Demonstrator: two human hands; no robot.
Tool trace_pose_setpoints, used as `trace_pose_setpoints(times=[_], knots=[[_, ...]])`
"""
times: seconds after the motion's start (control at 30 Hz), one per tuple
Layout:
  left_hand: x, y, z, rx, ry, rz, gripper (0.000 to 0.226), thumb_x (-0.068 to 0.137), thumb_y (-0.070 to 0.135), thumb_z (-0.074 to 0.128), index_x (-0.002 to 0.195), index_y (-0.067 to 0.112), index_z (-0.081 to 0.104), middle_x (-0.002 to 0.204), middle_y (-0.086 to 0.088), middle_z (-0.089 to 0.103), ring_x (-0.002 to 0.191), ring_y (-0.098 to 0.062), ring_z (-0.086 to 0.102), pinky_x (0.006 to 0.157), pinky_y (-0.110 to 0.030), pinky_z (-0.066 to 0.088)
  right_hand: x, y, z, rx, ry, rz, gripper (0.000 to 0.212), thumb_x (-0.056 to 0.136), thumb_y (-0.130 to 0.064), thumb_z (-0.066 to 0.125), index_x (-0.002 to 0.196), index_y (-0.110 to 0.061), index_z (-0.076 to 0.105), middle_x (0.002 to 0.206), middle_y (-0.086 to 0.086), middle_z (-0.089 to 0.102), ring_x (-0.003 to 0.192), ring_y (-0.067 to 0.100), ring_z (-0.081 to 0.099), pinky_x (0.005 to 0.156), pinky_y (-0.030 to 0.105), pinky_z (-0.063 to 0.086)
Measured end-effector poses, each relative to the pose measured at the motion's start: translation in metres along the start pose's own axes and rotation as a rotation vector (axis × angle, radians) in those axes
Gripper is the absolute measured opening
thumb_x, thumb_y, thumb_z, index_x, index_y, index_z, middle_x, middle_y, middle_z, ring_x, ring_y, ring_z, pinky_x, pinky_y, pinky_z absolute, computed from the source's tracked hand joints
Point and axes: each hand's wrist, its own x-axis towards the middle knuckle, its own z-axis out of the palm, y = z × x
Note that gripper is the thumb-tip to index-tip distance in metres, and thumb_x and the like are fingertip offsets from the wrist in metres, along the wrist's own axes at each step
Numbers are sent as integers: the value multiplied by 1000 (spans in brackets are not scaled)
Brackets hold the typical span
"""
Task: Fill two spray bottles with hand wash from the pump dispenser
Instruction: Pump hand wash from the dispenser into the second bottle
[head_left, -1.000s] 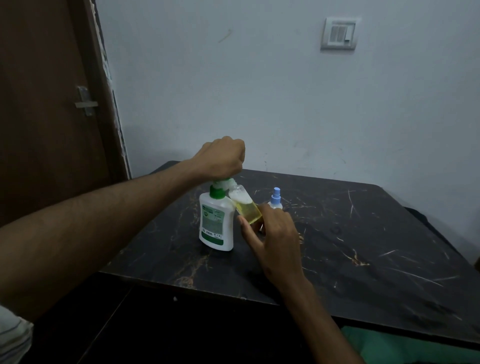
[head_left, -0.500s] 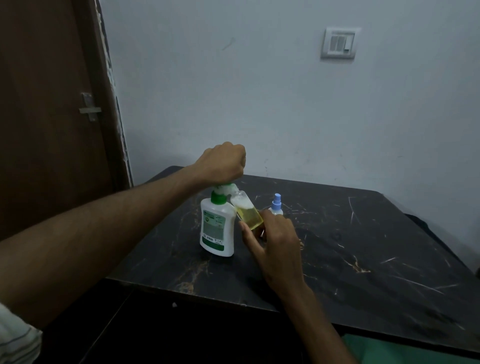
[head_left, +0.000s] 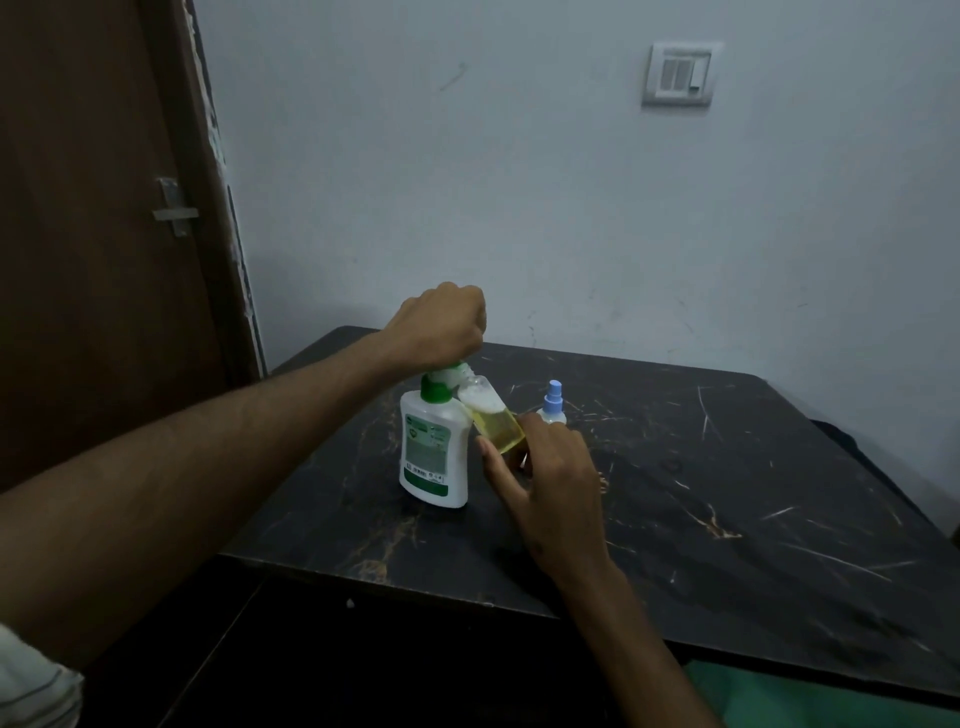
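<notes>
Left hand (head_left: 441, 325) fisted atop pump dispenser (head_left: 434, 447), fingers curled, pressing. Right hand (head_left: 550, 478) pinches open bottle (head_left: 491, 418), tilted, mouth at nozzle, part full. Second bottle (head_left: 552, 405), capped, just right on table (head_left: 727, 493). Advice: slow strokes, mouth tight under nozzle.

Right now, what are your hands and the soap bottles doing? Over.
Left hand fisted on pump dispenser. Right hand holds tilted spray bottle at spout, part-filled yellow. Second spray bottle capped behind. Nothing blocking.
</notes>
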Motion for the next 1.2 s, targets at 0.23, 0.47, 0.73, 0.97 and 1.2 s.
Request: trace_pose_setpoints(times=[0.23, 0.47, 0.73, 0.97, 1.2], knots=[[2, 4, -8, 36, 19, 26, 9, 95, 9, 53, 95, 16, 59, 100, -5, 67, 87, -26, 63, 79, -44, 55, 0, 0, 0, 14, -23, 25, 34, 97, -49, 60, 110, -17, 63, 86, -5, 60, 77, 2, 39, 70, 23, 37], [-2, 4, -5, 39, -2, 14, 10, 97, 9, 54, 100, 14, 61, 103, -6, 66, 89, -26, 63, 78, -41, 52, -1, 0, 1, 0, -28, 27, 34, 97, -49, 61, 108, -17, 63, 85, -6, 57, 75, 3, 37, 70, 23, 36], [-2, 5, -3, 14, 13, 11, 8, 98, 8, 53, 99, 14, 59, 102, -5, 65, 88, -25, 62, 74, -37, 46, 0, 0, 1, -6, -9, 12, 29, 96, -44, 66, 105, -16, 63, 84, -10, 51, 75, 1, 34, 69, 24, 35], [-1, 5, -7, -10, 38, 10, 9, 98, 8, 53, 96, 15, 58, 103, -6, 68, 88, -24, 62, 73, -38, 46, -1, 1, 1, 6, -25, 28, 33, 96, -47, 63, 107, -16, 64, 85, -5, 58, 75, 1, 35, 71, 23, 34], [-4, 6, -5, -4, 15, -7, 9, 97, 8, 53, 98, 16, 58, 103, -5, 63, 88, -24, 59, 73, -37, 42, -1, 0, 1, 3, -10, 13, 31, 96, -45, 64, 103, -15, 64, 83, -12, 48, 74, 2, 32, 70, 23, 31]])
